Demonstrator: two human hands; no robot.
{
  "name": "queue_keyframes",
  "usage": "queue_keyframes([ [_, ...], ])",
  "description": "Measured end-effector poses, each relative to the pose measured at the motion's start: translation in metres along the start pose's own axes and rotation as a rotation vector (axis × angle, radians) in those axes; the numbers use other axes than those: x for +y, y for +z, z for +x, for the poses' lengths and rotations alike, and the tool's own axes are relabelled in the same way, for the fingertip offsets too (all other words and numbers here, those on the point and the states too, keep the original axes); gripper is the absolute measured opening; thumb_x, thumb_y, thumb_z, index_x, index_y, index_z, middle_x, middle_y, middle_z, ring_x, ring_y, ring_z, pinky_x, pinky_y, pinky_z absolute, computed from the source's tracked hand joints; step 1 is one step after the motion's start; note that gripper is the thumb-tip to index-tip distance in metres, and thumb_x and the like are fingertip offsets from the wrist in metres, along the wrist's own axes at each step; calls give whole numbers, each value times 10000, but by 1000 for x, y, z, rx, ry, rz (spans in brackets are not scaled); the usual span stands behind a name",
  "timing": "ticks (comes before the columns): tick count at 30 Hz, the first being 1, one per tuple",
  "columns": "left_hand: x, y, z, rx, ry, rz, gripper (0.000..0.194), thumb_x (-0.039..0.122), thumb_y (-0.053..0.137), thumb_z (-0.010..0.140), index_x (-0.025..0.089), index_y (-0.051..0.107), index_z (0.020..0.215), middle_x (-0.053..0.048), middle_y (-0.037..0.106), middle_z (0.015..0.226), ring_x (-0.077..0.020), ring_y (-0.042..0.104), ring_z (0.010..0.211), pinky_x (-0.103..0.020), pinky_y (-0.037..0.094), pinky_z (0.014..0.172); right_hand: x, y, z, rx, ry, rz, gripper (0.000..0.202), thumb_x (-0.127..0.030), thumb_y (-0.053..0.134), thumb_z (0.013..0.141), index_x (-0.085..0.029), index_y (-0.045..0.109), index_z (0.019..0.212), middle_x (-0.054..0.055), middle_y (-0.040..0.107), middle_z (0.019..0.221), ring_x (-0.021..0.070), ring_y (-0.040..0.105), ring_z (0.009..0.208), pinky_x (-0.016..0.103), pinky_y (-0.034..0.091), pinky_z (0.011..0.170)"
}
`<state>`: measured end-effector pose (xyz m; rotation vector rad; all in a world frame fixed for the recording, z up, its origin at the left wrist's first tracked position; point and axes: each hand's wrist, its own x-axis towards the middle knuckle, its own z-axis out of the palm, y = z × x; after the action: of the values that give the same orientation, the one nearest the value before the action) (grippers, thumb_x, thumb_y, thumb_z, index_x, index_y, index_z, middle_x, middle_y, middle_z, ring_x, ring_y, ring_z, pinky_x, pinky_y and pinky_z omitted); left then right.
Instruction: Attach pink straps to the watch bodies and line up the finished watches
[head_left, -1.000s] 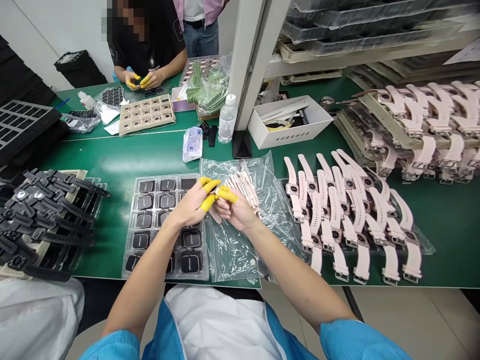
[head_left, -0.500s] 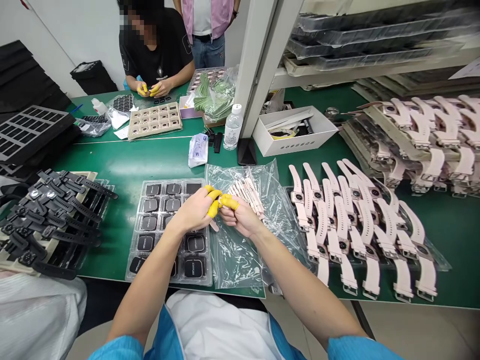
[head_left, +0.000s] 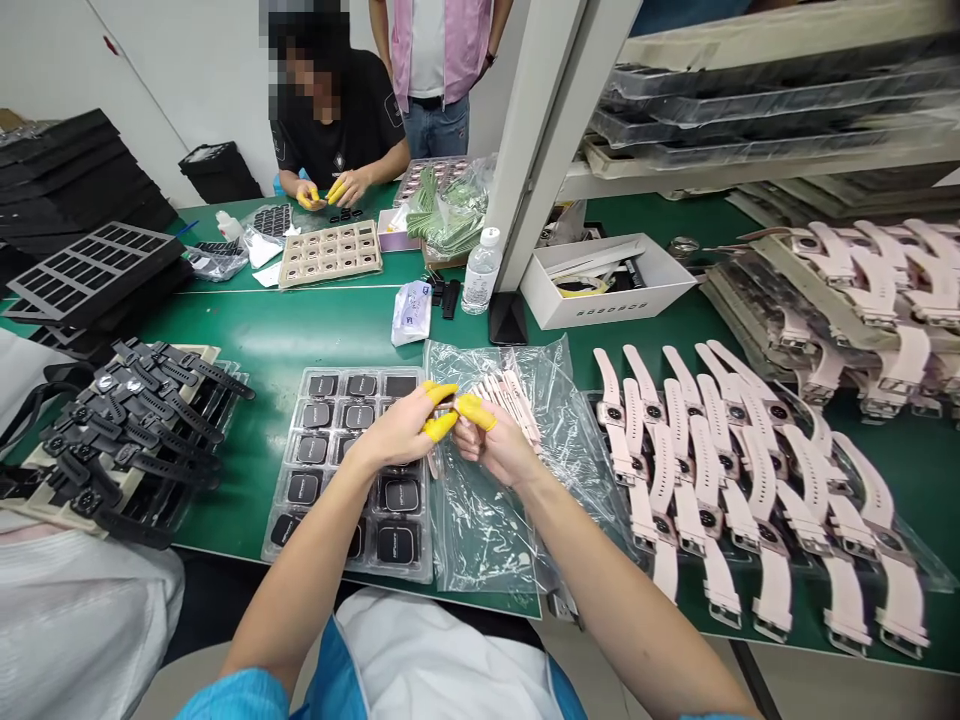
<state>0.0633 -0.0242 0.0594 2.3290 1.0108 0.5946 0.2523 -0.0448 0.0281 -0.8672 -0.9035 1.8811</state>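
My left hand (head_left: 409,425) and my right hand (head_left: 491,432) meet over the edge between a clear tray and a plastic bag, with yellow covers on some fingertips. Both pinch a small item between them, mostly hidden by the fingers; a bit of pale pink strap shows below my left hand. The clear tray (head_left: 273,520) holds several black square pieces marked with white print. On the clear plastic bag (head_left: 480,540) lies a bundle of pink straps (head_left: 517,400), just beyond my right hand.
Pink-strapped watches (head_left: 709,470) cover the right side; black-strapped watches (head_left: 142,420) are piled left. Behind stand a bottle (head_left: 481,270), a white box (head_left: 607,300) and a metal post (head_left: 536,150). Across the table a person in black (head_left: 337,120) works; another stands behind.
The view has shifted, so the scene sits lower and further right. My fingers have changed their hold on the small item, and my left fingers are more spread.
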Motion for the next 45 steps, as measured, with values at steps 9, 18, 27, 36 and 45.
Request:
queue_keyframes([
  [9,-16,-59,4,-20,-152,272,322,176,520,968,190,693,1239,-105,765,979,-271,716,896,-411,545,842,-15,-21,3,3,-273,-772,264,-454,605,974,-221,655,863,5,618,789,192,540,737,314,403,689],
  [18,-42,-100,11,-84,-137,509,319,73,485,899,194,693,1108,-73,743,925,-247,676,889,-426,429,975,-9,-18,11,64,-219,-844,266,-397,493,987,-222,641,854,8,592,737,195,500,659,316,348,643],
  [27,-88,-78,8,-73,-176,571,217,158,508,982,203,711,1044,-120,644,1082,-282,571,1031,-485,400,1039,-21,-26,12,242,-315,-1291,170,-382,613,965,-236,664,1037,78,679,928,241,558,767,335,321,658],
  [36,-56,-90,-19,-217,-430,744,299,262,520,1001,159,702,1213,-168,677,1224,-337,594,1130,-453,500,898,-63,-58,-35,16,184,-1612,293,-420,804,798,-216,618,899,48,636,960,185,561,705,312,348,588],
  [45,-51,-76,-18,-225,-417,862,254,221,504,1006,121,708,1122,-222,692,1225,-380,589,1204,-464,491,894,-63,-65,-33,58,55,-1320,198,-355,556,999,-203,628,896,46,653,762,171,560,598,298,361,546],
])
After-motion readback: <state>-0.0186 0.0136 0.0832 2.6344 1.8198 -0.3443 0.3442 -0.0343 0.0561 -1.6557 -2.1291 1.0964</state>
